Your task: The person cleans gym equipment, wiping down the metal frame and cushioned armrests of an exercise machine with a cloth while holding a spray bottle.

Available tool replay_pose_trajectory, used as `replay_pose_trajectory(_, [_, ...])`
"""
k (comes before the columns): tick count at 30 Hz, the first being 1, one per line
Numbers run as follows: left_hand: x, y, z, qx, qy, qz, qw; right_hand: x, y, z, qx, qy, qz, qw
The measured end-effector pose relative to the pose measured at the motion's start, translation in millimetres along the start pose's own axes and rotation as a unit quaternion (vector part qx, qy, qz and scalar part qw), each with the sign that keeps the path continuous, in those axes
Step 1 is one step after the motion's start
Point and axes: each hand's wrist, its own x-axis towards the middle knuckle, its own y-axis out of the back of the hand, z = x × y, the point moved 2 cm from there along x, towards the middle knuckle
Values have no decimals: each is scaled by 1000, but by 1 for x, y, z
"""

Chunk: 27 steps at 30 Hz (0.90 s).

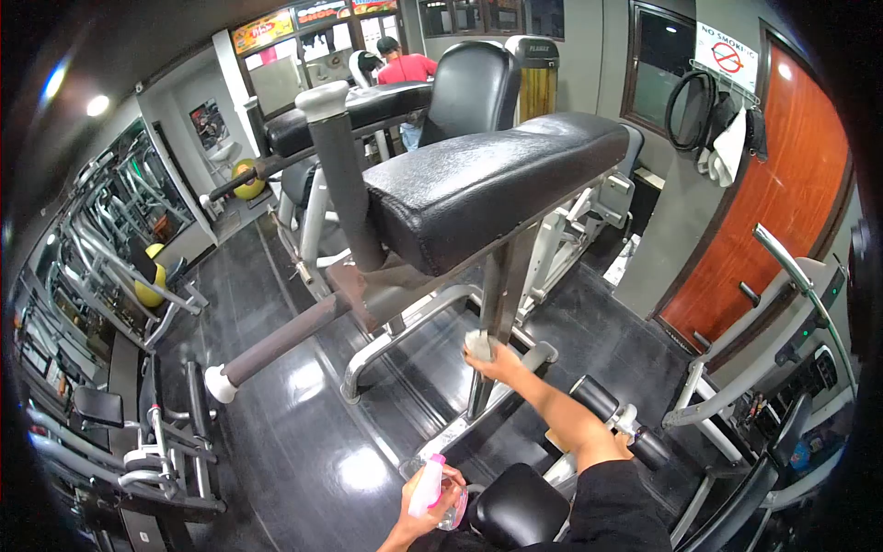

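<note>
My left hand [445,511] is wrapped round a spray bottle [426,489] with a pink-and-white top and a clear body, low in the view. Farther forward, my right hand [501,364] presses a folded pale cloth [477,346] to the upright metal post [501,290] of a gym machine. Above that hand stretches the machine's long black padded bench [497,184], its surface shiny. A dark grip with a white end cap [322,101] rises from the bench's near left end, and a brown-grey bar [285,340] juts out to the left.
A black seat pad [521,506] is close below me, with foam rollers [595,397] to its right. More machines line the mirror [120,212] on the left. An orange door [763,212] stands at right. A person in a red shirt [405,69] is at the back.
</note>
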Motion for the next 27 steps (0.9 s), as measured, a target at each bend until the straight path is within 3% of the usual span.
replay_pose_trajectory(1, [-3, 2, 2, -13, -7, 5, 1000, -12, -4, 13, -136, 4, 24, 990])
replay_pose_trajectory(3, [-11, 9, 4, -22, -16, 18, 999, 16, 4, 192, -115, -51, -16, 992])
replay_pose_trajectory(4, [-17, 13, 3, 0, -38, 33, 999, 2, -3, 199, -398, 61, -5, 915])
replay_pose_trajectory(5, [-22, 17, 4, 21, -58, 49, 997, -24, -29, 109, -692, 170, -133, 689])
replay_pose_trajectory(7, [-33, 20, 9, 21, -41, 73, 996, -39, -44, 103, -571, 38, -91, 815])
replay_pose_trajectory(8, [-39, 22, 11, 20, -23, 87, 996, -42, -50, 104, -571, 41, -99, 814])
replay_pose_trajectory(10, [-49, 28, 6, 12, -7, 98, 995, -51, -51, 109, -287, -141, -26, 947])
replay_pose_trajectory(11, [-53, 30, 3, 5, 9, 100, 995, -58, -51, 107, -290, -141, -25, 946])
replay_pose_trajectory(13, [-58, 31, 1, -11, 14, 99, 995, -77, -48, 96, -134, -191, 19, 972])
replay_pose_trajectory(14, [-61, 31, -1, -26, 22, 99, 995, -90, -54, 87, -60, -195, 89, 975])
replay_pose_trajectory(15, [-63, 32, -2, -29, 21, 93, 995, -100, -56, 76, -63, -194, 95, 974])
replay_pose_trajectory(18, [-68, 40, -13, 65, 5, 53, 996, -139, -65, 16, 207, -153, 115, 959])
replay_pose_trajectory(19, [-68, 41, -14, 62, 5, 45, 997, -152, -64, -3, 205, -151, 122, 959])
replay_pose_trajectory(21, [-74, 42, -14, 47, 3, 20, 999, -183, -68, -27, 431, -185, 139, 872])
replay_pose_trajectory(22, [-77, 43, -17, 40, -22, 13, 999, -199, -70, -30, 485, -123, 158, 852])
replay_pose_trajectory(25, [-92, 44, -22, 67, -45, -1, 997, -249, -69, -33, 555, -94, 184, 806])
replay_pose_trajectory(26, [-98, 44, -21, 79, -46, -9, 996, -262, -72, -32, 510, -46, 186, 838])
replay_pose_trajectory(27, [-105, 45, -22, 75, -44, -13, 996, -276, -75, -30, 508, -46, 192, 838])
